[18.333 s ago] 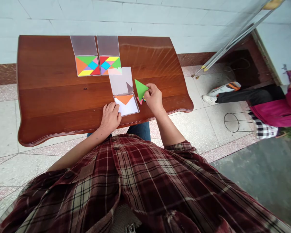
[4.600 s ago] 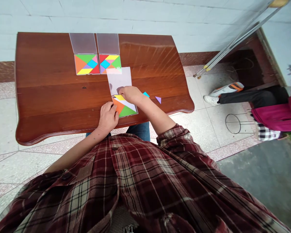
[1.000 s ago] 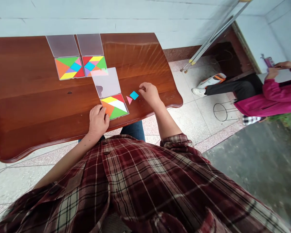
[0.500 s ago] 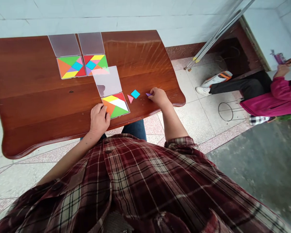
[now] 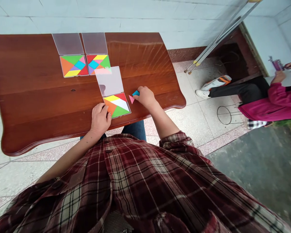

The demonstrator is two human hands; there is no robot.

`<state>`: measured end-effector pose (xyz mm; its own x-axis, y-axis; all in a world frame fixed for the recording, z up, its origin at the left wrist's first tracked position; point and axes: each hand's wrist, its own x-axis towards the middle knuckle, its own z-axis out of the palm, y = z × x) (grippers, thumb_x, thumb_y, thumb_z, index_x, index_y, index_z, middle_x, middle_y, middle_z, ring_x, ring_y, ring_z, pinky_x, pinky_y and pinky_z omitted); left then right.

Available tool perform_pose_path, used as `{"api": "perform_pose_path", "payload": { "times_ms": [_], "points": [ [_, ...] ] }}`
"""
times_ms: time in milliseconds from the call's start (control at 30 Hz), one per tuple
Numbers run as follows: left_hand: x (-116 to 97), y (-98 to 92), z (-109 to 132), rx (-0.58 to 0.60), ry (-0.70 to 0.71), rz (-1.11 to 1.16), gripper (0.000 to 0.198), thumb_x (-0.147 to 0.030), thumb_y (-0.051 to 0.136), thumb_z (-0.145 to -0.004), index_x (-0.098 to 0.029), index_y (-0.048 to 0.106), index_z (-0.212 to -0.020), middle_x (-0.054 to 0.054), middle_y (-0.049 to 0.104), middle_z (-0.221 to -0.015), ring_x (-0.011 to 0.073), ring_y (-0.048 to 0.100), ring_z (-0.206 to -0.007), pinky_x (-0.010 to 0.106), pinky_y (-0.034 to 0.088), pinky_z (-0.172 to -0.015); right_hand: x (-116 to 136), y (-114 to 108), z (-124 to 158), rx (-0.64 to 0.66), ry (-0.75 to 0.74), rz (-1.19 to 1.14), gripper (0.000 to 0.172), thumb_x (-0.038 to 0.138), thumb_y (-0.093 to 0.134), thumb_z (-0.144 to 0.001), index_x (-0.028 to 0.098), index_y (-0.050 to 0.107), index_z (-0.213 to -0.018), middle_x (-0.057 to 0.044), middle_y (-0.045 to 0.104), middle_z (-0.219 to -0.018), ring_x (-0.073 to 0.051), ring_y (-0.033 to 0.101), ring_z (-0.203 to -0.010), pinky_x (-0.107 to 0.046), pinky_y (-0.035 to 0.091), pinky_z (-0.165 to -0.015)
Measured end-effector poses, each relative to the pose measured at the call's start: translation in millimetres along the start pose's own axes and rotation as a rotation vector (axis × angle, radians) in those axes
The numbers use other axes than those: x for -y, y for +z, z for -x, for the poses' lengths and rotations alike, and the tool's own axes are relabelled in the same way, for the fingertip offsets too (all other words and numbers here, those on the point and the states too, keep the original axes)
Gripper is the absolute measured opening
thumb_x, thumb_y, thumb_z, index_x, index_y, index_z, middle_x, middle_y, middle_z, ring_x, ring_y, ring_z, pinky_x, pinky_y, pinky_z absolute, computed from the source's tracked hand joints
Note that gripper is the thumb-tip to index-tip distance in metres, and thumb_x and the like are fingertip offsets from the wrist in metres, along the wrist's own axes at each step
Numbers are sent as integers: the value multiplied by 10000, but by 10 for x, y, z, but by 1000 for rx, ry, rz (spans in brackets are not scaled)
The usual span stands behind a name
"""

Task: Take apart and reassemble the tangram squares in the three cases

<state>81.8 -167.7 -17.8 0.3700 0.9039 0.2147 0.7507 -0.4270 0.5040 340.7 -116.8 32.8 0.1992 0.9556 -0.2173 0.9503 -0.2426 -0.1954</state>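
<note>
1. On the counter (image 5: 38,84), your right hand (image 5: 145,96) has moved left, toward the open box (image 5: 122,103).
2. Your left hand (image 5: 101,118), loosely spread, touches the box.
3. Your right touches the blue square (image 5: 135,93) there; whether it's clamped, I can't tell.

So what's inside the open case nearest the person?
An orange piece, yellow piece, red piece and green piece, with a white strip bare. The left hand covers part of the left edge; whatever lies beneath is hidden.
</note>
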Motion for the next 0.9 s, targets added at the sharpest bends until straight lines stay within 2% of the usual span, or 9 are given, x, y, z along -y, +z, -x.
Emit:
{"api": "perform_pose_path", "payload": {
  "times_ms": [233, 367, 600, 733, 900],
  "points": [
    [-2, 19, 4, 11, -16, 6, 332, -247, 459, -883, -159, 617, -1162, 165, 568, -1300, 331, 500, -1256, 506, 386, -1098, 59, -92, 14, 105, -2, 82, 375, 182, 592, -837, 78, 625, -1196, -206, 662, -1222, -319, 651, -1077, -417, 518, -911],
    [10, 37, 9, -9, 3, -15, 327, -251, 469, -874, -157, 619, -1150, 166, 584, -1280, 329, 510, -1241, 505, 399, -1084, 65, -116, 8, 145, -3, 104, 404, 195, 604, -836, 73, 606, -1221, -211, 647, -1257, -333, 630, -1129, -418, 509, -936],
    [3, 31, 0, -13, 1, -12, 323, -253, 468, -867, -171, 619, -1141, 155, 583, -1262, 322, 514, -1227, 500, 409, -1077, 7, -93, 27, 87, 30, 9, 434, 254, 616, -827, 73, 567, -1219, -213, 648, -1186, -335, 619, -1076, -436, 503, -898],
    [-2, 21, -3, 4, -4, -9, 336, -259, 457, -873, -145, 623, -1142, 174, 577, -1275, 335, 509, -1237, 508, 401, -1082, 114, -83, 138, 37, -104, -34, 417, 261, 597, -818, 104, 554, -1202, -185, 639, -1145, -308, 596, -1042, -428, 485, -892],
    [10, 34, -6, -3, -3, 7, 339, -257, 469, -868, -149, 625, -1148, 172, 578, -1286, 341, 506, -1242, 523, 395, -1089, 441, -35, 286, 158, -282, 46, 450, 219, 607, -795, 106, 566, -1229, -176, 622, -1190, -292, 599, -1046, -402, 486, -877]
  ]
}}
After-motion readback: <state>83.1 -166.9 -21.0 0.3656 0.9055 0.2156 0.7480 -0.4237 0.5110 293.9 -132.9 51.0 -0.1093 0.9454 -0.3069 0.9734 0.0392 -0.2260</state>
